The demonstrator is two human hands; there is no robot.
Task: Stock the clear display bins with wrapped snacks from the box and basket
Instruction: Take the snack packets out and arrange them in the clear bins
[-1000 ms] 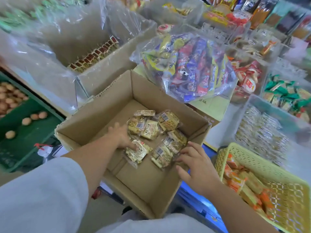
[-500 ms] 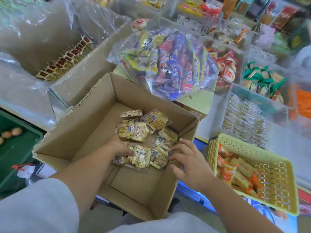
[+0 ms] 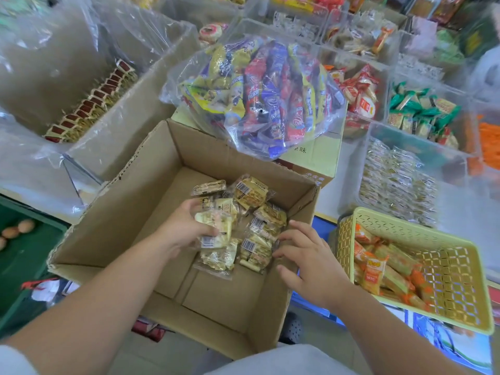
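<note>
An open cardboard box [image 3: 130,212] sits in front of me with several clear-wrapped beige snacks [image 3: 257,239] piled at its far right. My left hand [image 3: 186,226] is inside the box, its fingers curled round a few of those snack packs [image 3: 216,226]. My right hand [image 3: 308,258] hovers over the box's right wall with spread fingers, fingertips touching the pile's edge. A yellow basket [image 3: 454,269] at the right holds orange-wrapped snacks [image 3: 378,269]. Clear display bins [image 3: 422,147] stand beyond, one with gold-wrapped snacks [image 3: 397,180].
A large clear bag of purple, red and yellow snack bars [image 3: 265,98] lies on a closed carton behind the box. A plastic-lined carton with red packets [image 3: 89,104] is at the left. A green crate with eggs [image 3: 16,231] sits low left.
My left hand has closed on a few snack packs and lifted them slightly off the pile. The right hand stayed by the box's right wall. The camera shifted a little.
</note>
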